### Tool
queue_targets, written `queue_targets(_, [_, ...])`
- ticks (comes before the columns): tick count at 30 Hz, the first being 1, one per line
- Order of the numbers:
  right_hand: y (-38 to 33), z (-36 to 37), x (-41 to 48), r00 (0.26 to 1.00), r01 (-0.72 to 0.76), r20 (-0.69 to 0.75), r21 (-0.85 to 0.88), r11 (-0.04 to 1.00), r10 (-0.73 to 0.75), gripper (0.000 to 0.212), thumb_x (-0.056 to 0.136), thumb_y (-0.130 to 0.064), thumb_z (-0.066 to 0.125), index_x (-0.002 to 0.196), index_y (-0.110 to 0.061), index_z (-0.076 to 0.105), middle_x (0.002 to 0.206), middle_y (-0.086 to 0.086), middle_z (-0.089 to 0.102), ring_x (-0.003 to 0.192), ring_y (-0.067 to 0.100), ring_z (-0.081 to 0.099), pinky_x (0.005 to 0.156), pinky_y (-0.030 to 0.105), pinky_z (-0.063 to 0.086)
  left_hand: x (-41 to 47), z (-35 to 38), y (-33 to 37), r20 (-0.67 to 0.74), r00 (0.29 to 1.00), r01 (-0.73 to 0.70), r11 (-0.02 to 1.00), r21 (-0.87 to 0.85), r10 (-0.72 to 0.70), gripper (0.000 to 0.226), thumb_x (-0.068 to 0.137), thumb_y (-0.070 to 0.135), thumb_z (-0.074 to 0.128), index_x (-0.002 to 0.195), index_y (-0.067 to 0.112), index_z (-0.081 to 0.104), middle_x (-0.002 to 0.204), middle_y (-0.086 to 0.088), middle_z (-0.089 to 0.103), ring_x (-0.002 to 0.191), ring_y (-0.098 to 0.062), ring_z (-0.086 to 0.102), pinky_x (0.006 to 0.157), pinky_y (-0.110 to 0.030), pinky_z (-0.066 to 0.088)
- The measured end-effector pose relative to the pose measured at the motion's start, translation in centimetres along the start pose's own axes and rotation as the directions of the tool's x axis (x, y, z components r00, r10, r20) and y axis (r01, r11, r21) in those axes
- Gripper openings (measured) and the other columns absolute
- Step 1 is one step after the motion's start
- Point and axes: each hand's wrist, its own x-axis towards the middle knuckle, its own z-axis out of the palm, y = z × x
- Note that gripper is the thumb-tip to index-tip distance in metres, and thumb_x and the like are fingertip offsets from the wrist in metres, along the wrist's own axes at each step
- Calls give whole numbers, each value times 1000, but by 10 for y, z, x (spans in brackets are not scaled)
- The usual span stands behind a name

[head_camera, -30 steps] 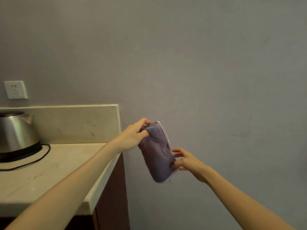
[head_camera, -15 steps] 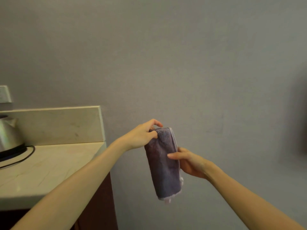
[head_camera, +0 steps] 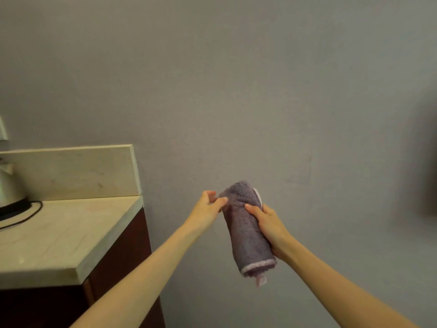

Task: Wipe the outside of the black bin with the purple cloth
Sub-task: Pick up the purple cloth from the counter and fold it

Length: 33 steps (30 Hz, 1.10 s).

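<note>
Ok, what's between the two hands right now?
Head view: only the purple cloth, folded and hanging. The left hand pinches its top edge, the right hand grips its side. The black bin isn't in view.

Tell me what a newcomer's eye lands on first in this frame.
The purple cloth, folded into a loose roll and held up in mid-air against the bare grey wall, draws the eye first. The left hand pinches its top edge and the right hand wraps its side. At far left, a metal kettle sits on a pale stone counter; no black bin is in view.
</note>
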Motion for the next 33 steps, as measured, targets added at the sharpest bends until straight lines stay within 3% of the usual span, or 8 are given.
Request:
queue_targets(4, [16, -19, 1, 998, -57, -21, 21, 998, 57, 19, 91, -21, 59, 101, -7, 66, 85, 9, 75, 75, 20, 72, 56, 24, 54, 1, 16, -30, 41, 983, 180, 983, -36, -178, 50, 93, 35, 51, 132, 7, 38, 112, -5, 56, 90, -17, 60, 82, -32, 47])
queue_targets(7, [32, -26, 4, 993, -104, -43, 22, 994, 105, 21, 89, -21, 60, 98, -3, 68, 85, 12, 75, 73, 20, 72, 55, 24, 53, 2, 26, -48, 105, 971, 223, 971, -87, -214, 43, 92, 32, 53, 128, 10, 43, 102, -3, 60, 76, -11, 61, 78, -32, 45])
queue_targets(12, [73, -27, 15, 989, -139, -47, 26, 990, 140, 25, 88, -22, 62, 99, 0, 69, 93, 16, 74, 84, 27, 72, 62, 27, 55, 8, 30, -84, 107, 983, 171, 954, -246, -149, 39, 91, 12, 55, 128, 11, 41, 112, -13, 56, 80, -15, 60, 65, -32, 51])
queue_targets(17, [132, -27, 29, 984, -154, -87, -9, 988, 153, 24, 88, -22, 62, 97, -1, 69, 91, 15, 74, 82, 25, 71, 65, 30, 56, 17, 26, -139, 67, 994, 101, 959, -264, -87, 42, 90, 4, 55, 129, 11, 39, 121, -20, 53, 93, -22, 57, 65, -35, 51])
queue_targets(24, [235, -36, 42, 985, -129, -117, 21, 991, 130, 20, 88, -20, 61, 91, -3, 69, 81, 11, 75, 69, 18, 71, 54, 23, 53, 25, 35, -240, 17, 1000, 29, 966, -257, -25, 43, 90, 1, 54, 129, 10, 39, 113, -14, 52, 87, -14, 57, 50, -21, 54])
queue_targets(33, [398, -71, 39, 988, -105, -111, -15, 994, 103, 17, 88, -21, 62, 91, -6, 69, 78, 5, 75, 69, 14, 71, 54, 22, 52, 18, 67, -409, -15, 1000, -13, 973, -232, 10, 38, 89, 3, 56, 120, 19, 41, 112, -10, 54, 86, -4, 56, 58, -25, 57])
